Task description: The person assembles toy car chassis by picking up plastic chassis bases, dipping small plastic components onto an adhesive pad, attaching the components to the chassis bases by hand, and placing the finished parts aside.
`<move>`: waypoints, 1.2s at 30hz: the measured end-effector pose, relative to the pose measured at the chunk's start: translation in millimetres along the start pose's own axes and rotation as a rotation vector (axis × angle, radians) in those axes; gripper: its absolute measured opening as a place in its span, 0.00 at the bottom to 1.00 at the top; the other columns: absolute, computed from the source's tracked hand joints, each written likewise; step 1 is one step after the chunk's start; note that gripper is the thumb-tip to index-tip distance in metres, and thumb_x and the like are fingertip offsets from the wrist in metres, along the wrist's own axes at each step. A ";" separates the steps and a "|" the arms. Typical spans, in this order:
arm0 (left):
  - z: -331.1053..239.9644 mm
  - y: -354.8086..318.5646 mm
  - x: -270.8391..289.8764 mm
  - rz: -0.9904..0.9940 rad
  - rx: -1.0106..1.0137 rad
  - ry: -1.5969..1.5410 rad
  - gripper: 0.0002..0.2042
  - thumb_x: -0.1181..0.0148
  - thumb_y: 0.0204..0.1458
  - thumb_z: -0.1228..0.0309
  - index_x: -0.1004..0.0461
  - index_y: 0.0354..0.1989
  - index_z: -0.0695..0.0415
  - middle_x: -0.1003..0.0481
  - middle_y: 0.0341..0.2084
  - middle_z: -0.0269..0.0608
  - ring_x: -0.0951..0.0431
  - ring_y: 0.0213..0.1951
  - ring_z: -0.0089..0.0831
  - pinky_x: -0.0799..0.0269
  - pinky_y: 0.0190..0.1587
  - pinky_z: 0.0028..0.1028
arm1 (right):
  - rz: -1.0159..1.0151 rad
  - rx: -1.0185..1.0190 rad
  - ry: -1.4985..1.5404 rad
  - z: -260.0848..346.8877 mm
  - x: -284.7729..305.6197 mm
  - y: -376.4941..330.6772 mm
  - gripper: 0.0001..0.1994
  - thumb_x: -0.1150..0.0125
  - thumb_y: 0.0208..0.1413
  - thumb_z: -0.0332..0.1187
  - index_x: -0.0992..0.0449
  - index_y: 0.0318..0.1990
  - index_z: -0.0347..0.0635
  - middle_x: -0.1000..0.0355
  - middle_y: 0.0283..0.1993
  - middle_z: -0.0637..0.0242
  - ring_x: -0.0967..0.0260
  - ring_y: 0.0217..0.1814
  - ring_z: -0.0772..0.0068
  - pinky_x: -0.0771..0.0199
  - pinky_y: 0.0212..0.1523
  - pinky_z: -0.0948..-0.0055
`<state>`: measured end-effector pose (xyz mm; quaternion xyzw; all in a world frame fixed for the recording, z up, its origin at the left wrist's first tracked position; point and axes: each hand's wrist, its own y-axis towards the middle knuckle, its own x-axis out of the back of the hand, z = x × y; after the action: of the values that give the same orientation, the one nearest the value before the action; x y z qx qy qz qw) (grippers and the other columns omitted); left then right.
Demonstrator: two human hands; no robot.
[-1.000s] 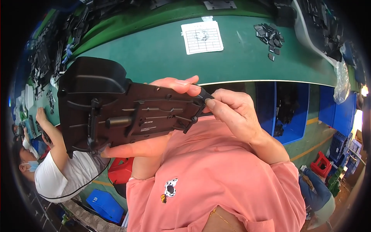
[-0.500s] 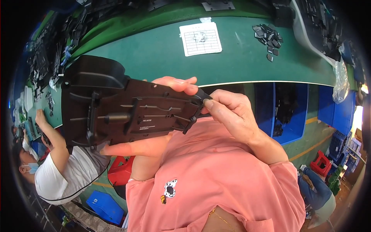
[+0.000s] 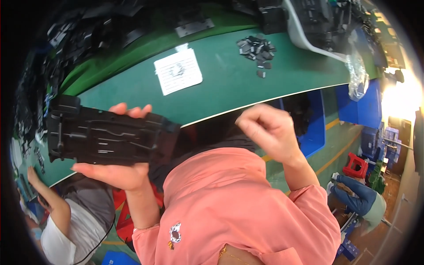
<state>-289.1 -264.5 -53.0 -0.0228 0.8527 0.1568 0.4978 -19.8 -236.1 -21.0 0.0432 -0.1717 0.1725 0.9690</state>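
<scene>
Left hand (image 3: 117, 170) gripping black plastic part (image 3: 106, 137)

A green workbench (image 3: 229, 95) carries a white sheet (image 3: 178, 71) and small black parts (image 3: 257, 48).

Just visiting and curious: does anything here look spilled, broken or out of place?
Nothing looks broken. The left hand holds a black plastic part; the right hand is loosely closed, apart from it. Small black pieces lie in a loose heap on the green bench, near a paper sheet.
</scene>
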 end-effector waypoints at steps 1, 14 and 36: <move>-0.2 4.9 2.2 0.005 -0.004 -0.020 0.45 0.62 0.47 0.30 0.49 0.65 0.54 0.37 0.55 0.60 0.30 0.51 0.55 0.49 0.58 0.64 | -0.082 -0.064 -0.049 -0.8 10.3 2.5 0.02 0.40 0.51 0.23 0.25 0.32 0.34 0.29 0.28 0.67 0.36 0.27 0.83 0.35 0.28 0.82; 0.7 29.8 20.7 -0.099 0.145 -0.130 0.37 0.66 0.54 0.36 0.43 0.62 0.54 0.34 0.53 0.54 0.28 0.50 0.48 0.41 0.57 0.58 | -0.183 0.187 -0.624 -23.3 49.7 46.9 0.10 0.38 0.48 0.23 0.25 0.39 0.37 0.30 0.33 0.60 0.31 0.33 0.61 0.30 0.35 0.69; -0.5 29.3 20.3 -0.139 0.119 -0.137 0.39 0.71 0.55 0.36 0.43 0.61 0.58 0.33 0.52 0.55 0.28 0.49 0.47 0.33 0.53 0.53 | 0.102 0.040 -0.219 20.6 -10.4 101.2 0.09 0.41 0.52 0.24 0.24 0.41 0.35 0.29 0.34 0.66 0.33 0.35 0.77 0.32 0.37 0.79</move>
<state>-305.5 -234.4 -63.0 -0.0418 0.8209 0.0723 0.5650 -70.8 -147.6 -2.8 0.0720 -0.2751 0.2194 0.9333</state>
